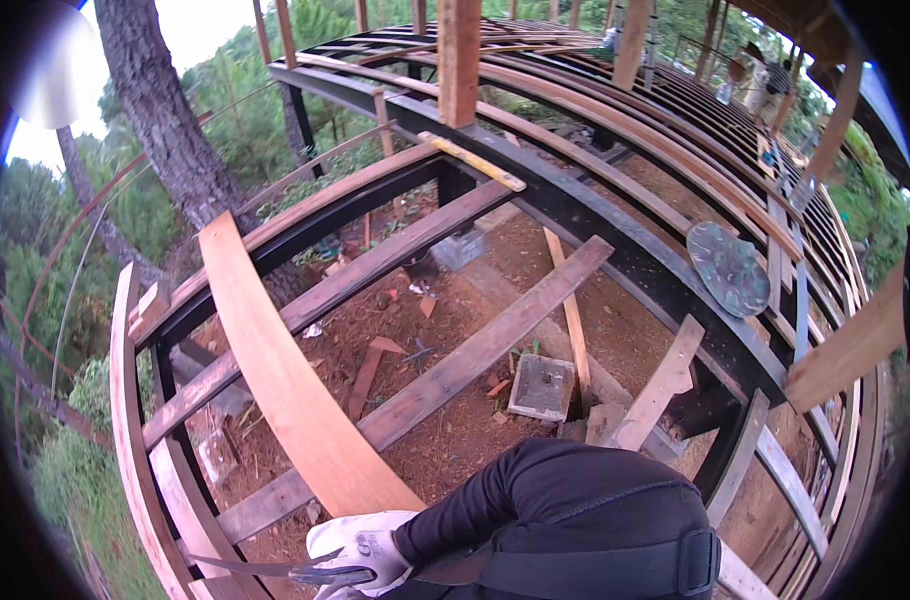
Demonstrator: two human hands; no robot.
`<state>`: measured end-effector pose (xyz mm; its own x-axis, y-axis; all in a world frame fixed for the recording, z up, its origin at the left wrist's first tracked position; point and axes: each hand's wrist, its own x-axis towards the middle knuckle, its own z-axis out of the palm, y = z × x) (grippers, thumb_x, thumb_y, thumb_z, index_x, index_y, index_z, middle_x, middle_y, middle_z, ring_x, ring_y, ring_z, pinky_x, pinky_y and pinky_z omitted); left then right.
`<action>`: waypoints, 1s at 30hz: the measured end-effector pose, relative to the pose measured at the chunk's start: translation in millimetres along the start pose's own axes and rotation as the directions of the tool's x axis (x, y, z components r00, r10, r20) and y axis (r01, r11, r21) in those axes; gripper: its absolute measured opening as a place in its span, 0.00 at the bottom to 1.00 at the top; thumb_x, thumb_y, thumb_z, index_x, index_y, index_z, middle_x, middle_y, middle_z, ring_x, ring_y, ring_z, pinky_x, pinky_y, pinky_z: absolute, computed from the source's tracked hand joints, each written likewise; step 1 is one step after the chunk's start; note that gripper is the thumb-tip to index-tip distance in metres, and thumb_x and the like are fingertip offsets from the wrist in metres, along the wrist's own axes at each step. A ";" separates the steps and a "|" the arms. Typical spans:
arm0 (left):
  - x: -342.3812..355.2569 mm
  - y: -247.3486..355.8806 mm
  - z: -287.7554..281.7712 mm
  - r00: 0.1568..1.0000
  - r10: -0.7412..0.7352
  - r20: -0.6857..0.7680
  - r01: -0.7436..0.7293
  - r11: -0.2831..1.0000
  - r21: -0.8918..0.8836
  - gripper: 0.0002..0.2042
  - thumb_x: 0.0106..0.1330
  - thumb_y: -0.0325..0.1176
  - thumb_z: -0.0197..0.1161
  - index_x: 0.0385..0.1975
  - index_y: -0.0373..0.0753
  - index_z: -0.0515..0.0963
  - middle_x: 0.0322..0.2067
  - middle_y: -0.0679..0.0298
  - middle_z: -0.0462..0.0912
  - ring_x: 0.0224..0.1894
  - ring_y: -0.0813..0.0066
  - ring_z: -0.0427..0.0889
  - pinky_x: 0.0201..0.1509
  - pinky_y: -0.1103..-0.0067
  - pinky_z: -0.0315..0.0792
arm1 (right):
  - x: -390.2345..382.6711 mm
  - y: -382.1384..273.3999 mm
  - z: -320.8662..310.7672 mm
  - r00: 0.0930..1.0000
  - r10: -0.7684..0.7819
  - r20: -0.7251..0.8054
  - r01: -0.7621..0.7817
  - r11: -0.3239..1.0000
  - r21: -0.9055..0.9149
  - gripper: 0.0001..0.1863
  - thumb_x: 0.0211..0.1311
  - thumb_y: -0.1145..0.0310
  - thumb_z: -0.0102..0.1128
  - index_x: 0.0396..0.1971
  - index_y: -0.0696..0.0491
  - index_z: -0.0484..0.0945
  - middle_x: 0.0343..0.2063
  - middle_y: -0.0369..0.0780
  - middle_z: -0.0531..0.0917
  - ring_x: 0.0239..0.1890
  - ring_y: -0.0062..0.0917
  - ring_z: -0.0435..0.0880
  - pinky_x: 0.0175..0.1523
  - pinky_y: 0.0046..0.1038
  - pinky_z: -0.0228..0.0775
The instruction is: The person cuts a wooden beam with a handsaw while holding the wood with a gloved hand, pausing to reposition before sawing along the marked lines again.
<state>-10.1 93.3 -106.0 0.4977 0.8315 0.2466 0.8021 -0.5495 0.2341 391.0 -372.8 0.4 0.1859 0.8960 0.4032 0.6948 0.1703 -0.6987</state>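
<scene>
At the bottom edge, my right hand [363, 556] wears a white glove and is closed on a dark metal tool [295, 572] whose curved tip points left. A black sleeve [495, 495] runs from the hand up to the right. The hand sits at the near end of a long, pale, curved wooden plank [275, 370] that lies across the dark steel deck frame [595, 225]. My left hand is out of sight.
Weathered boards [475, 345] span the open frame over bare soil. A concrete block [542, 386] lies below. A yellow level [472, 161] and a round greenish disc [728, 268] rest on the beam. A tree trunk [165, 120] rises at left. Other people stand far back right.
</scene>
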 end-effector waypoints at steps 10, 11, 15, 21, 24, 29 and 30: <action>11.0 -119.0 53.1 0.918 0.338 -0.207 -0.384 0.887 -0.258 0.58 0.45 0.38 0.81 0.79 0.50 0.53 0.72 0.45 0.66 0.71 0.49 0.69 0.75 0.63 0.62 | -19.8 33.0 85.1 0.947 -0.122 -0.299 0.103 0.991 -0.081 0.14 0.72 0.63 0.56 0.52 0.51 0.76 0.46 0.42 0.80 0.56 0.37 0.79 0.61 0.36 0.71; 15.3 -128.4 52.9 0.890 0.411 -0.198 -0.447 0.873 -0.196 0.57 0.46 0.39 0.81 0.79 0.50 0.52 0.71 0.44 0.67 0.71 0.49 0.69 0.75 0.63 0.63 | -17.8 33.2 90.7 0.956 -0.109 -0.273 0.093 0.993 -0.070 0.15 0.72 0.61 0.56 0.54 0.51 0.75 0.48 0.42 0.79 0.57 0.37 0.78 0.62 0.36 0.70; 13.8 -151.8 49.4 0.920 0.372 -0.123 -0.386 0.915 -0.117 0.58 0.48 0.43 0.81 0.80 0.49 0.50 0.69 0.43 0.69 0.69 0.48 0.71 0.73 0.61 0.65 | -12.9 44.3 114.2 0.993 0.038 -0.110 -0.040 0.999 -0.014 0.20 0.74 0.57 0.54 0.59 0.51 0.74 0.55 0.43 0.77 0.62 0.35 0.75 0.67 0.34 0.66; -31.8 119.4 -114.2 0.953 -0.145 0.267 0.098 0.978 0.183 0.63 0.48 0.48 0.81 0.81 0.48 0.42 0.67 0.45 0.73 0.64 0.46 0.77 0.69 0.58 0.69 | -18.8 30.6 107.8 0.994 0.084 0.073 -0.053 0.933 -0.357 0.26 0.78 0.61 0.47 0.72 0.47 0.65 0.74 0.46 0.63 0.76 0.41 0.61 0.76 0.39 0.57; -51.2 157.0 -149.3 0.932 -0.185 0.312 0.119 0.968 0.220 0.64 0.48 0.49 0.81 0.81 0.46 0.40 0.65 0.46 0.75 0.61 0.45 0.79 0.67 0.58 0.70 | -19.7 8.8 103.3 0.936 0.330 0.122 -0.300 0.930 -0.212 0.27 0.76 0.65 0.48 0.73 0.46 0.64 0.72 0.48 0.66 0.71 0.42 0.68 0.73 0.38 0.62; -59.3 139.2 -136.0 0.947 -0.142 0.289 0.081 0.974 0.211 0.63 0.49 0.50 0.81 0.80 0.45 0.42 0.65 0.46 0.75 0.62 0.45 0.79 0.67 0.58 0.70 | -37.3 -47.8 89.3 0.913 0.395 -0.098 -0.406 0.903 -0.143 0.31 0.68 0.63 0.56 0.71 0.48 0.65 0.44 0.50 0.86 0.43 0.47 0.86 0.50 0.43 0.77; -60.7 139.2 -133.9 0.950 -0.130 0.285 0.070 0.975 0.209 0.62 0.49 0.51 0.80 0.80 0.45 0.42 0.65 0.46 0.75 0.62 0.45 0.79 0.67 0.58 0.70 | -41.8 -44.4 93.6 0.902 0.408 -0.140 -0.430 0.881 -0.199 0.33 0.67 0.62 0.57 0.72 0.48 0.65 0.44 0.50 0.86 0.43 0.46 0.86 0.49 0.43 0.78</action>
<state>27.1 -44.5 37.6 0.4629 0.8841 -0.0639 0.8863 -0.4604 0.0496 287.4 -379.5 -40.7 0.5488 0.8202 0.1612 0.6702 -0.3165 -0.6713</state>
